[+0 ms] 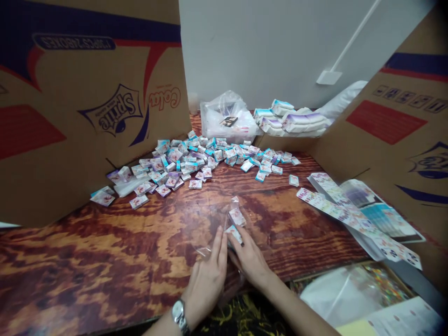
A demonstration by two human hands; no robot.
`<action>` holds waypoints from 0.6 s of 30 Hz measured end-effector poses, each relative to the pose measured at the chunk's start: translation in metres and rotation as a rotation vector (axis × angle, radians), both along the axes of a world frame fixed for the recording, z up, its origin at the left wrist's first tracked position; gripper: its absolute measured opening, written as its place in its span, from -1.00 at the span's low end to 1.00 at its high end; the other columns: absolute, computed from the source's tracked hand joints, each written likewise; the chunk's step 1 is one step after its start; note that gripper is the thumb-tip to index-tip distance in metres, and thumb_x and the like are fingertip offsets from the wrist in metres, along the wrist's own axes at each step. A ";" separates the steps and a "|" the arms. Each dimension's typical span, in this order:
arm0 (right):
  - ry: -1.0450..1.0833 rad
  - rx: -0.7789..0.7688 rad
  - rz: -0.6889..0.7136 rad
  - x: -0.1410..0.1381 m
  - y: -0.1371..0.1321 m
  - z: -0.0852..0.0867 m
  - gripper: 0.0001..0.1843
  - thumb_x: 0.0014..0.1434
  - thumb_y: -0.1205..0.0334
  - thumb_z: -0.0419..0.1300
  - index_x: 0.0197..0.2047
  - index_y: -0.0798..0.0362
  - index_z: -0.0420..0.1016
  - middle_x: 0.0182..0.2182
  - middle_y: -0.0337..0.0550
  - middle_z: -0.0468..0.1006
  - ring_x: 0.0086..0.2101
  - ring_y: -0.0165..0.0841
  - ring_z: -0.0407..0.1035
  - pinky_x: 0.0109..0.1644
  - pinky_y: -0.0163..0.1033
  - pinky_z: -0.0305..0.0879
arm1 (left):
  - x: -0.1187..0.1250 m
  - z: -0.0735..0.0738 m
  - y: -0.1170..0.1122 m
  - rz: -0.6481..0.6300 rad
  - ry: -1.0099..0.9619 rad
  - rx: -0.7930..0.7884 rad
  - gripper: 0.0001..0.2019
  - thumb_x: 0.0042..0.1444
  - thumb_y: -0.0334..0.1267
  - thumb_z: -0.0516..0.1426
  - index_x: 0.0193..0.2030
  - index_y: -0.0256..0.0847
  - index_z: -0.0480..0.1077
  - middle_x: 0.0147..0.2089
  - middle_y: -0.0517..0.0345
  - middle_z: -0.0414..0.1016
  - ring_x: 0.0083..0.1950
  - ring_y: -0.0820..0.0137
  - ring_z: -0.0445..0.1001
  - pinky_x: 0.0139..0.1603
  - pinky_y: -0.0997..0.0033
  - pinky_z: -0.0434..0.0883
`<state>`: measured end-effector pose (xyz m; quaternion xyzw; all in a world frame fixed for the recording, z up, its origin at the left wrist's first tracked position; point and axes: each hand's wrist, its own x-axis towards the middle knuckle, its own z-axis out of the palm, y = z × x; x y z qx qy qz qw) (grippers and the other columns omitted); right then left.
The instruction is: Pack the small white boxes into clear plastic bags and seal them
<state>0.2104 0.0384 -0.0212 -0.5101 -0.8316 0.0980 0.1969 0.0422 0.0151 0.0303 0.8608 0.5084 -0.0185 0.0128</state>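
My left hand (pixel 207 275), a watch on its wrist, lies flat on the wooden table (pixel 105 261) with its fingers stretched onto a small clear plastic bag (pixel 227 219). My right hand (pixel 250 256) rests beside it, fingertips pressing on a small white, teal and pink packet (pixel 234 232) inside the bag. A second packet (pixel 237 216) lies further up in the same bag. Beyond the hands a heap of several similar small packets (pixel 196 163) is spread across the table.
Cardboard walls stand at the left (pixel 80 116) and the right (pixel 402 130). A clear bag (pixel 227 119) and stacked wrapped bundles (pixel 294 121) sit at the back. Printed sheets (pixel 353 214) lie at the right, with more plastic and paper (pixel 350 294) below them.
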 end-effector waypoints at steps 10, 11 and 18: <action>-0.231 0.284 -0.209 -0.012 0.010 -0.024 -0.50 0.25 0.32 -0.02 0.25 -0.18 0.18 0.07 0.10 0.35 -0.21 -0.20 0.36 -0.25 -0.13 0.34 | 0.003 0.002 -0.003 -0.047 0.083 0.007 -0.23 -0.07 -0.64 -0.09 0.35 -0.37 -0.16 0.38 -0.33 -0.25 -0.43 0.53 0.45 -0.51 0.55 0.42; -0.243 0.305 -0.179 -0.007 0.004 -0.022 -0.49 0.25 0.32 0.00 0.24 -0.18 0.18 0.06 0.09 0.36 -0.21 -0.22 0.35 -0.25 -0.15 0.32 | 0.002 0.002 -0.003 -0.050 0.080 -0.001 -0.23 -0.08 -0.64 -0.09 0.35 -0.37 -0.15 0.38 -0.33 -0.26 -0.44 0.54 0.44 -0.53 0.55 0.41; -0.281 0.369 0.201 0.002 0.010 -0.021 -0.62 0.24 0.37 -0.03 0.08 -0.03 0.37 0.03 0.05 0.42 -0.26 -0.22 0.32 -0.29 -0.12 0.28 | 0.001 -0.001 -0.002 -0.077 0.073 -0.055 -0.23 -0.08 -0.67 -0.11 0.35 -0.41 -0.17 0.37 -0.34 -0.24 -0.43 0.53 0.46 -0.46 0.53 0.45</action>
